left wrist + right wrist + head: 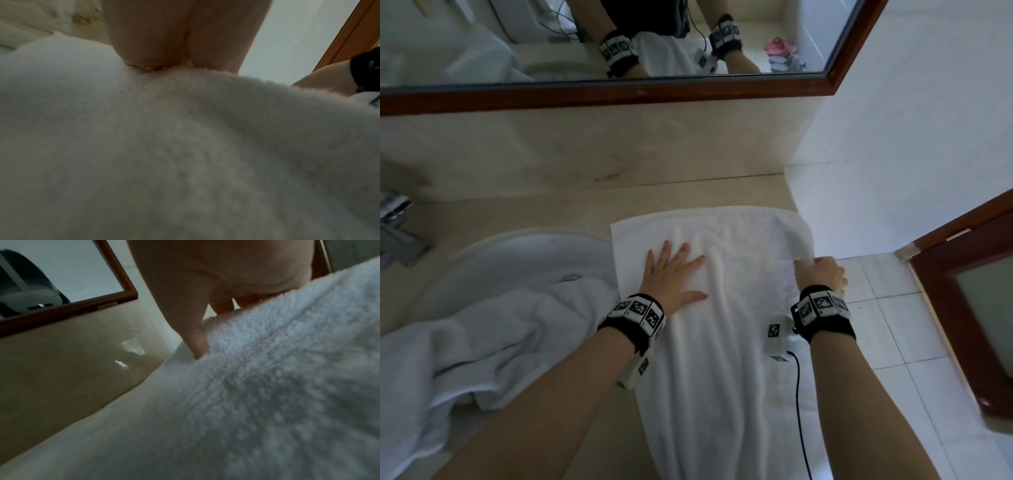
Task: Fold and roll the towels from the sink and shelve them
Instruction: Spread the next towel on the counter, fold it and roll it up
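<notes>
A white towel lies spread lengthwise on the beige counter, its near end hanging over the front edge. My left hand presses flat on its far left part, fingers straight and spread. My right hand grips the towel's right edge near the far corner, thumb on top and fingers curled under. The towel fills the left wrist view beneath my palm. In the right wrist view my thumb pinches the towel edge. A second white towel lies crumpled in and over the sink.
A wood-framed mirror runs above the marble backsplash. A chrome tap stands at the far left. To the right the counter ends at a white tiled wall and floor, beside a brown door.
</notes>
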Tool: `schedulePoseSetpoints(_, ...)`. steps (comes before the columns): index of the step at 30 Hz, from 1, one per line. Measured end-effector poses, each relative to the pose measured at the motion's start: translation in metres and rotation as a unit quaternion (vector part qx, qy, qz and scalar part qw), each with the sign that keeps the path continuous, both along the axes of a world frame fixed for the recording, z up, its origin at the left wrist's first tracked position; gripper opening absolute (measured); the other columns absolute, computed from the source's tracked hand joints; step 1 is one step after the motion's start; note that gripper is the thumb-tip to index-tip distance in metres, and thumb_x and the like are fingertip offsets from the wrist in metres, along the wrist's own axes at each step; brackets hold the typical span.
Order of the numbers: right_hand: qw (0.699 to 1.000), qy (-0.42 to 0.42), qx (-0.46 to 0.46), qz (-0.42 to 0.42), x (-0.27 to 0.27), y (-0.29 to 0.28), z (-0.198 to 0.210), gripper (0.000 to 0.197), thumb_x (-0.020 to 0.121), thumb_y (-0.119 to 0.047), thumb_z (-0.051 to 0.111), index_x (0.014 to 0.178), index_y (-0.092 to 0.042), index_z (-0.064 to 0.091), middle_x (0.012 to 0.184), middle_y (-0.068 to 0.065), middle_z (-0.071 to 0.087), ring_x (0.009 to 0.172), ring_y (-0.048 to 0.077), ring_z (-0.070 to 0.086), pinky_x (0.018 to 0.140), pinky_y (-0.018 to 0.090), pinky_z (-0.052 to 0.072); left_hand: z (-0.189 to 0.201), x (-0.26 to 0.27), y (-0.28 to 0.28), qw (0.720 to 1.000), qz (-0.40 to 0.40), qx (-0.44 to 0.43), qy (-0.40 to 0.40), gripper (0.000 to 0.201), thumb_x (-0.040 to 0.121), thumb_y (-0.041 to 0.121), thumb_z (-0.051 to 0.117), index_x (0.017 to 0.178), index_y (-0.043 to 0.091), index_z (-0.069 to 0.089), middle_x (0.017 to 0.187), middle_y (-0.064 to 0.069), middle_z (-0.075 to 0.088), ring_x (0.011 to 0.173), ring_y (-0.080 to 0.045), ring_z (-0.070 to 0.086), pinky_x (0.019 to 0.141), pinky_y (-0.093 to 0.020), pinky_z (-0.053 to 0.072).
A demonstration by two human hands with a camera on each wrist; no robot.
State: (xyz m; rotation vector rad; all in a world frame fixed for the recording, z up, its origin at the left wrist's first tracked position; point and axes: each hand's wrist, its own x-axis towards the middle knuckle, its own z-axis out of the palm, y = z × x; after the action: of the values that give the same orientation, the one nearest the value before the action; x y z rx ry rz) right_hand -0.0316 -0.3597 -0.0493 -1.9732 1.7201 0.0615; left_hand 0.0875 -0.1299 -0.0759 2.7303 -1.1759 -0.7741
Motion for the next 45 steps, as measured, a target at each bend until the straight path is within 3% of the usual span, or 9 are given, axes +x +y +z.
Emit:
schedulePoseSetpoints(11,0.988,-0.116,0.064,-0.08,-0.012,-0.006,0.009,0.067,0.102,-0.045,0.02,0.125,0.01,0.051,0.128,0.029,0.054,0.118,0.04,0.052,0.097,0.042,0.04,0.004,0.002,0.002,1.0,-0.007,0.002,0.013,0.078,0.086,0.066,0.043,0.15,0.041,0.006,0.161,0.006,-0.008,0.147,-0.024,-0.016,0.119,-0.049,-0.009)
schedulePoseSetpoints(14,0.984,-0.124,0.119,-0.057,-0.019,-0.019,0.021,0.059,0.102,-0.037,0.031,0.127,0.014,0.047,0.132,0.03,0.05,0.118,0.039,0.051,0.1,0.04,0.037,0.01,0.012,0.009,0.998,-0.003,-0.023,0.063,0.075,0.088,0.06,0.047,0.151,0.035,0.015,0.161,0.004,-0.001,0.149,-0.02,-0.01,0.12,-0.044,-0.007)
schedulePoseSetpoints(18,0.98,-0.105,0.17,-0.023,-0.031,-0.031,0.03,0.047,0.091,-0.031,0.057,0.119,0.006,0.054,0.097,0.019,0.058,0.08,0.028,0.05,0.071,0.035,0.041,0.019,0.016,0.022,0.998,0.033,-0.053,0.021,0.064,0.094,0.046,0.049,0.15,0.029,0.023,0.161,0.001,0.004,0.149,-0.024,-0.007,0.12,-0.043,-0.005)
schedulePoseSetpoints(23,0.983,-0.159,0.064,-0.068,-0.023,-0.013,0.036,0.015,0.084,-0.007,0.054,0.071,0.001,0.051,0.072,0.014,0.047,0.073,0.028,0.042,0.066,0.033,0.035,0.01,0.004,0.029,0.998,0.03,-0.032,0.043,0.066,0.094,0.045,0.049,0.151,0.029,0.019,0.161,-0.001,0.0,0.148,-0.028,-0.01,0.119,-0.043,-0.005)
schedulePoseSetpoints(29,0.946,-0.247,-0.18,0.108,0.044,0.078,0.091,0.021,0.087,-0.015,0.054,0.07,-0.004,0.061,0.075,0.017,0.055,0.067,0.028,0.047,0.063,0.033,0.037,0.011,-0.001,0.03,0.995,0.078,-0.054,0.035,0.069,0.092,0.048,0.05,0.15,0.024,0.021,0.161,-0.002,0.004,0.148,-0.03,-0.011,0.119,-0.042,-0.006)
schedulePoseSetpoints(32,0.92,-0.234,-0.127,0.287,0.085,0.152,0.086,0.023,0.093,-0.022,0.053,0.1,-0.011,0.072,0.094,0.013,0.067,0.086,0.029,0.062,0.068,0.026,0.038,0.01,-0.001,0.033,0.989,0.087,-0.094,0.075,0.052,0.098,0.03,0.046,0.146,0.015,0.033,0.158,-0.008,0.02,0.147,-0.034,0.008,0.12,-0.047,0.008)
schedulePoseSetpoints(35,0.91,-0.06,0.01,0.41,0.111,0.201,0.031,0.036,0.099,-0.03,0.041,0.102,-0.009,0.07,0.103,0.012,0.069,0.097,0.029,0.066,0.072,0.03,0.047,0.004,0.005,0.054,0.924,0.26,-0.281,0.02,0.026,0.093,0.009,0.047,0.105,-0.003,0.067,0.113,-0.021,0.065,0.107,-0.034,0.059,0.095,-0.044,0.047)
schedulePoseSetpoints(39,0.883,-0.012,0.001,0.469,0.108,0.211,0.003,0.042,0.102,-0.032,0.033,0.099,-0.006,0.066,0.105,0.013,0.067,0.096,0.03,0.064,0.071,0.031,0.045,-0.003,0.018,0.08,0.798,0.47,-0.332,0.177,0.029,0.098,0.02,0.042,0.094,0.01,0.069,0.111,-0.018,0.067,0.097,-0.03,0.061,0.093,-0.041,0.048)
schedulePoseSetpoints(45,0.838,-0.002,-0.009,0.546,0.108,0.221,0.008,0.032,0.095,-0.016,0.044,0.125,-0.006,0.052,0.118,0.012,0.057,0.102,0.027,0.062,0.084,0.033,0.051,0.008,0.034,0.061,0.796,0.465,-0.329,0.206,0.051,0.093,0.04,0.051,0.067,-0.003,0.058,0.072,-0.019,0.06,0.076,-0.033,0.057,0.075,-0.04,0.046)
